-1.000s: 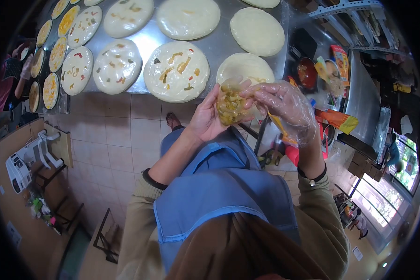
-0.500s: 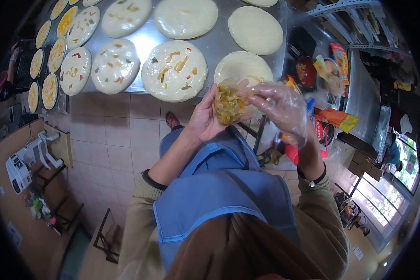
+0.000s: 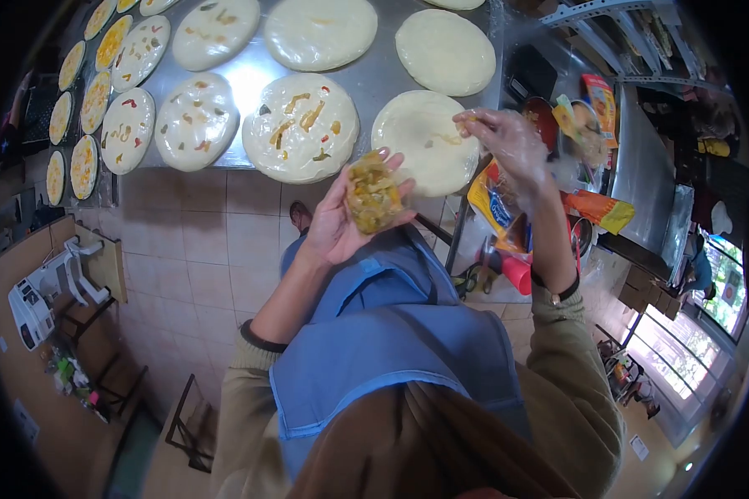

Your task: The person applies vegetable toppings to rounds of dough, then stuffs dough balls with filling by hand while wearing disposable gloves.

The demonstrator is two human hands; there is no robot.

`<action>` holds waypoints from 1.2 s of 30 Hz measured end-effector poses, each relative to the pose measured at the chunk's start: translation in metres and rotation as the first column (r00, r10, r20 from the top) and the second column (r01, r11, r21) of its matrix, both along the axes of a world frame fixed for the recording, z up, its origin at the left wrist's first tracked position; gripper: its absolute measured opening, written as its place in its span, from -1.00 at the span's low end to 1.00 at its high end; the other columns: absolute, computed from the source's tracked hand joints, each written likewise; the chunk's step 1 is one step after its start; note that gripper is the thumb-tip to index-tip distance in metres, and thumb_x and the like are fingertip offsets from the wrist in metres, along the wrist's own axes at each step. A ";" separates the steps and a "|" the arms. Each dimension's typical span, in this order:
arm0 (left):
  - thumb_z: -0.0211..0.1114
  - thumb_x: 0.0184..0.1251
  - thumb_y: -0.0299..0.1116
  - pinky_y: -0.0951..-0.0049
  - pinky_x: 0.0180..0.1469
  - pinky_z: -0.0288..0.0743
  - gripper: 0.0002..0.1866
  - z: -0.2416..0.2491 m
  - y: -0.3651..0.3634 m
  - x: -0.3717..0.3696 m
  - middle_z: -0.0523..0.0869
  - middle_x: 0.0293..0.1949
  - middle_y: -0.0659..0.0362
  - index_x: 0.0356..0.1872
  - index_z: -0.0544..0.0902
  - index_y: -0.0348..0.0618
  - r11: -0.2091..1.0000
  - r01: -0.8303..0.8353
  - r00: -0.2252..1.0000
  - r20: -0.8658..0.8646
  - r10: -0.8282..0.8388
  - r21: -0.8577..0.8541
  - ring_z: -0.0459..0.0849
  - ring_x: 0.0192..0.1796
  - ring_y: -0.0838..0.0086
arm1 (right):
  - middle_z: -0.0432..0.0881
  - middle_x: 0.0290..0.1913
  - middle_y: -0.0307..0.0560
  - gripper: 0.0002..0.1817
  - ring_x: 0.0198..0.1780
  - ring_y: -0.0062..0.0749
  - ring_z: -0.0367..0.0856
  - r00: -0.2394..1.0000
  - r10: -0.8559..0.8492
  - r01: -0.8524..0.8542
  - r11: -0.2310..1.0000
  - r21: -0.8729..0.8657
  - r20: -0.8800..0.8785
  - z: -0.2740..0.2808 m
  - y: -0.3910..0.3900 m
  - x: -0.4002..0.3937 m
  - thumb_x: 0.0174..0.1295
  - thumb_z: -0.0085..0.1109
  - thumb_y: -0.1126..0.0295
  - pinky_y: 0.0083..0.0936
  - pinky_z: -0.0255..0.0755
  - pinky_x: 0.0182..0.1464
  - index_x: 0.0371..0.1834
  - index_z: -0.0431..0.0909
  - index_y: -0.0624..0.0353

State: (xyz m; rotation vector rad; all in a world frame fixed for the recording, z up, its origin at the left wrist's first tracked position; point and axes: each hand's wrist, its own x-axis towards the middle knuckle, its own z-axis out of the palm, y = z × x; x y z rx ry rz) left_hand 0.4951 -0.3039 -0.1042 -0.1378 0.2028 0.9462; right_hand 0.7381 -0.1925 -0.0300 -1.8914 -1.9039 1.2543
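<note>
My left hand [image 3: 334,224] is bare and cradles a small clear plastic bag [image 3: 374,198] of yellow-green chopped pieces, perhaps sliced peppers. A clear plastic glove covers my right hand [image 3: 512,150]. Its fingers pinch a small yellowish piece [image 3: 468,121] over the right edge of a pale round dough base [image 3: 408,137]. That base carries a few yellowish strips and a greyish piece. Just left of it lies a dough round [image 3: 300,154] dotted with orange, red and green pieces, glossy on top.
Several more rounds cover the steel table [image 3: 225,158], those at far left topped in orange and yellow. To the right are a blue-yellow packet [image 3: 495,204], an orange packet [image 3: 599,209], a red bowl [image 3: 541,121] and a metal rack [image 3: 612,17]. A white machine [image 3: 42,295] stands at left.
My right hand has left the bag and moved up over the dough's right edge with a small piece. My left hand, with the bag, has shifted a little left and down.
</note>
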 end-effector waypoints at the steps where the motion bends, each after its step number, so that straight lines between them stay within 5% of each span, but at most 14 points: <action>1: -0.31 0.57 0.02 -0.27 0.37 0.14 -0.41 -0.002 -0.003 -0.005 0.05 0.52 0.22 0.51 -0.03 0.06 1.000 -0.008 1.000 0.005 0.008 -0.003 0.15 0.48 0.11 | 0.68 -0.26 -0.17 -0.66 -0.28 -0.61 0.54 0.999 0.034 -0.037 0.996 0.079 0.031 -0.016 0.004 0.003 0.25 0.11 0.12 -0.62 0.37 -0.20 -0.10 0.68 0.10; 3: -0.29 0.56 0.02 -0.29 0.37 0.13 -0.40 -0.006 -0.011 -0.014 0.04 0.52 0.23 0.51 -0.03 0.07 0.999 -0.041 0.999 0.013 0.041 -0.024 0.14 0.49 0.11 | 0.69 -0.25 -0.13 -0.70 -0.30 -0.60 0.56 0.991 0.094 -0.115 0.965 0.234 0.098 -0.052 0.010 0.009 0.24 0.14 0.15 -0.61 0.41 -0.19 -0.11 0.68 0.06; 6: -0.35 0.57 0.01 -0.26 0.37 0.15 -0.41 -0.006 -0.020 -0.022 0.04 0.52 0.22 0.51 -0.03 0.05 0.995 -0.091 0.994 0.056 0.093 -0.039 0.15 0.48 0.13 | 0.68 -0.26 -0.12 -0.73 -0.27 -0.56 0.57 0.965 0.088 -0.129 0.980 0.153 0.248 -0.105 0.026 0.012 0.24 0.17 0.22 -0.59 0.43 -0.16 -0.14 0.68 0.15; 9: -0.38 0.58 0.01 -0.26 0.37 0.16 -0.42 -0.007 -0.027 -0.026 0.03 0.52 0.21 0.51 -0.04 0.05 0.991 -0.127 0.988 0.081 0.131 -0.051 0.14 0.49 0.13 | 0.70 -0.31 -0.11 -0.66 -0.30 -0.51 0.59 0.983 -0.085 0.089 0.996 0.017 -0.161 -0.125 0.027 0.019 0.19 0.26 0.20 -0.57 0.46 -0.22 -0.12 0.67 0.24; 15: -0.36 0.58 0.01 -0.26 0.37 0.15 -0.42 -0.008 -0.031 -0.025 0.03 0.52 0.22 0.51 -0.04 0.06 0.985 -0.157 0.983 0.089 0.163 -0.071 0.13 0.49 0.13 | 0.69 -0.25 -0.16 -0.63 -0.34 -0.56 0.56 0.893 -0.209 0.102 0.956 -0.274 -0.398 -0.104 0.034 0.024 0.25 0.17 0.27 -0.68 0.41 -0.34 0.02 0.61 0.29; 21: -0.34 0.57 0.01 -0.27 0.37 0.14 -0.41 -0.005 -0.026 -0.020 0.02 0.52 0.21 0.51 -0.04 0.05 0.984 -0.160 0.981 0.097 0.167 -0.074 0.13 0.49 0.11 | 0.70 -0.23 -0.06 -0.64 -0.30 -0.39 0.64 0.988 0.085 -0.101 0.987 -0.124 -0.128 -0.102 0.019 -0.024 0.25 0.09 0.36 -0.51 0.48 -0.27 0.08 0.58 0.24; 24: -0.32 0.57 0.01 -0.28 0.37 0.14 -0.41 -0.003 -0.022 -0.016 0.03 0.52 0.20 0.51 -0.03 0.05 0.985 -0.164 0.981 0.101 0.168 -0.052 0.13 0.48 0.08 | 0.69 -0.18 0.08 -0.63 -0.20 -0.12 0.68 0.950 0.238 -0.281 0.932 0.229 0.201 -0.128 0.008 -0.033 0.23 0.14 0.28 -0.24 0.51 -0.16 0.07 0.58 0.18; 27: -0.30 0.57 0.00 -0.28 0.36 0.14 -0.41 0.000 -0.018 -0.014 0.04 0.52 0.18 0.51 -0.03 0.04 0.987 -0.157 0.983 0.096 0.159 -0.023 0.13 0.48 0.04 | 0.67 -0.14 0.16 -0.63 -0.10 0.04 0.66 0.875 0.278 -0.368 0.914 0.172 0.397 -0.109 0.000 -0.046 0.22 0.16 0.18 -0.10 0.49 -0.05 0.03 0.58 0.12; 30: -0.31 0.57 -0.02 -0.27 0.36 0.15 -0.42 0.003 -0.015 -0.011 0.03 0.52 0.15 0.51 -0.02 0.04 0.988 -0.155 0.981 0.119 0.154 0.000 0.14 0.47 0.02 | 0.67 -0.13 0.14 -0.61 -0.06 -0.01 0.65 0.847 0.260 -0.409 0.875 0.257 0.464 -0.094 -0.009 -0.049 0.24 0.16 0.12 -0.16 0.49 -0.02 0.03 0.56 0.12; 33: -0.32 0.58 -0.03 -0.26 0.37 0.15 -0.43 0.007 -0.011 -0.008 0.02 0.52 0.14 0.51 -0.02 0.04 0.988 -0.152 0.979 0.139 0.151 -0.002 0.15 0.47 0.02 | 0.68 -0.13 0.09 -0.64 -0.05 -0.03 0.64 0.915 0.268 -0.333 0.924 0.190 0.300 -0.082 0.002 -0.041 0.26 0.15 0.12 -0.18 0.48 -0.02 -0.02 0.59 0.13; 36: -0.30 0.58 -0.03 -0.26 0.37 0.15 -0.42 0.010 -0.007 -0.006 0.02 0.52 0.15 0.51 -0.03 0.05 0.990 -0.142 0.987 0.076 0.141 0.014 0.14 0.47 0.03 | 0.68 -0.13 0.03 -0.71 -0.08 -0.09 0.65 0.983 0.163 -0.178 0.953 0.247 0.083 0.011 -0.013 -0.051 0.29 0.14 0.18 -0.25 0.48 -0.03 -0.09 0.62 0.14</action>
